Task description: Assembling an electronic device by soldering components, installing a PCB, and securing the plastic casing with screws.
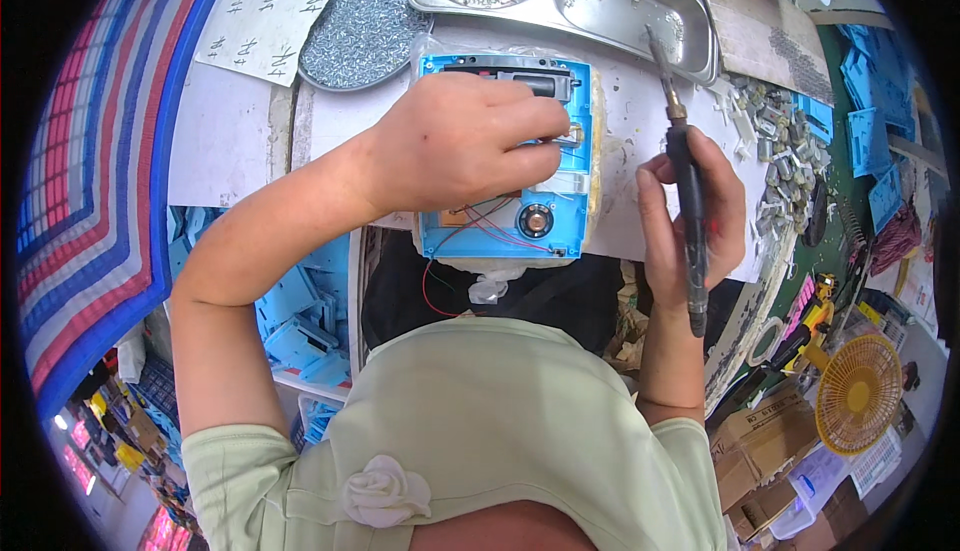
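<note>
A light-blue plastic casing (pixel 577 191) lies open on the work table in front of me, with a round speaker (pixel 536 220) and thin red and dark wires in its near part. My left hand (pixel 470 141) reaches across it, fingers pinched at the casing's right side; what they hold is hidden. To the right of the casing, my right hand (pixel 700 211) grips a slim black-handled tool (pixel 688 186) with a brass collar and a long metal shaft. The shaft points away from me, its tip over the metal tray; I cannot tell whether it is a screwdriver or a soldering iron.
A round dish of small screws (pixel 365 31) stands at the back left beside a marked sheet (pixel 265 16). The compartmented metal tray (pixel 560 26) at the back holds small metal parts. Grey-white pieces (pixel 785 151) are heaped right. A yellow fan (pixel 858 394) stands lower right.
</note>
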{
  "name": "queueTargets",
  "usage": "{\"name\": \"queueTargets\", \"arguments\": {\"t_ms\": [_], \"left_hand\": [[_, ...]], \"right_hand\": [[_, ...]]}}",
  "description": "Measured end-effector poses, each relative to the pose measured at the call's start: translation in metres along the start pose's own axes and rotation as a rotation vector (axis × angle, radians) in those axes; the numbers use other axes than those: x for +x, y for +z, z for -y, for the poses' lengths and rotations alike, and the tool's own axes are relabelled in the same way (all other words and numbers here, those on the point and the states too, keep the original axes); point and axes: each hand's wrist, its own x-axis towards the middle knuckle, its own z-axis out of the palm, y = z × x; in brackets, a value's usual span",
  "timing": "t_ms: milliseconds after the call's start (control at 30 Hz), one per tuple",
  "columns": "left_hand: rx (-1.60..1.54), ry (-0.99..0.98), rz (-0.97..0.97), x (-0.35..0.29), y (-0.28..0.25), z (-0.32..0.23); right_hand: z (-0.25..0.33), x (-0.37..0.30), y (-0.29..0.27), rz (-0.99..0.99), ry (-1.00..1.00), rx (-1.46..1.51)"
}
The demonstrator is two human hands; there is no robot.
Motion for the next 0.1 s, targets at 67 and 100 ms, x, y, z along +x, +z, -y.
{"name": "queueTargets", "arguments": {"t_ms": [67,100], "left_hand": [[0.025,0.009,0.022,0.0051,-0.0009,0.0007],[0.038,-0.007,0.064,0.0051,0.0003,0.0009]], "right_hand": [[-0.0005,-0.0056,-0.0130,0.087,0.066,-0.027],[-0.0006,-0.0058,-0.0149,0.089,0.069,-0.038]]}}
